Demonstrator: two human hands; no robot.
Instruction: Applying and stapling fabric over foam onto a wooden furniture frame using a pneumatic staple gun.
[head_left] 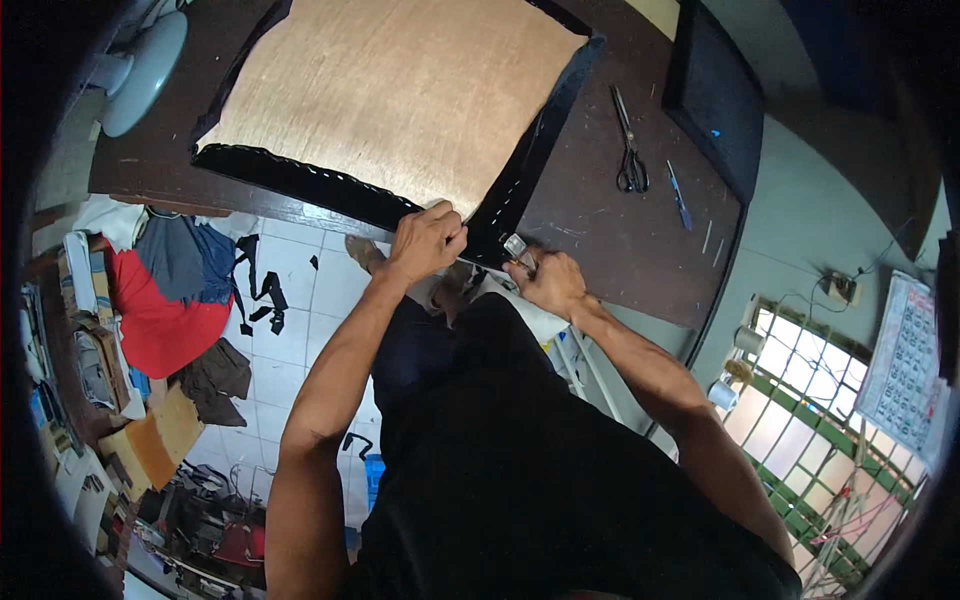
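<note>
The person stands at a dark brown table (620,240) and leans over its near edge. On the table lies a flat wooden board (400,90) with black cloth (300,180) wrapped up around its sides. The corner of the board points at the person, at about 6 o'clock from the board's middle.

The left hand (425,240) sits right on that corner. Its fingers are curled shut and pinch the black cloth, likely to pull it tight over the edge so it stays flat.

The right hand (548,280) is just beside it, at about 3 o'clock from the left hand. Its fingers are closed around a small shiny tool (516,248), whose tip points at the cloth near the corner. What kind of tool it is cannot be told.

A pair of scissors (630,150) lies on the table at about 1 o'clock from the hands, well apart from them. A thin blue pen (679,196) lies next to the scissors. They seem put there to be easy to grab.

Down on the white tiled floor (300,320), at about 9 o'clock, is a pile of clothes (165,300), red and blue.
</note>
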